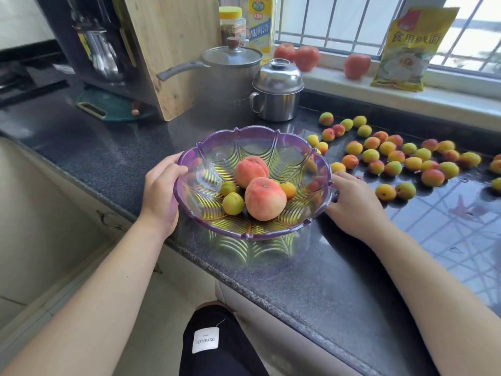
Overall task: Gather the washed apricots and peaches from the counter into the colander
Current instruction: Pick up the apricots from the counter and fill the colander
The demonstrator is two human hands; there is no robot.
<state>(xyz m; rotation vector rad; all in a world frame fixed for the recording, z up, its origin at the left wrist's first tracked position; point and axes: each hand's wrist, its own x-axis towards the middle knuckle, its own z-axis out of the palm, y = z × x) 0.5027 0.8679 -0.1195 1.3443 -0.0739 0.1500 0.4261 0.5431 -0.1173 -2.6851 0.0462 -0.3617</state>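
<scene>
A clear purple colander (217,147) with a scalloped rim sits near the front edge of the dark counter (113,158). Inside lie two peaches (264,198) and a few small apricots (232,203). My left hand (161,191) grips the colander's left rim, thumb over the edge. My right hand (351,202) holds the right rim, its fingers curled under and partly hidden. Several yellow, green and orange apricots (395,156) lie scattered over the wet counter to the right.
A lidded steel mug (276,93) and a lidded pot (230,69) stand behind the colander, beside a leaning wooden board (168,50). Tomatoes (306,57), bottles and a yellow packet (406,50) line the windowsill. A hob lies at the far left.
</scene>
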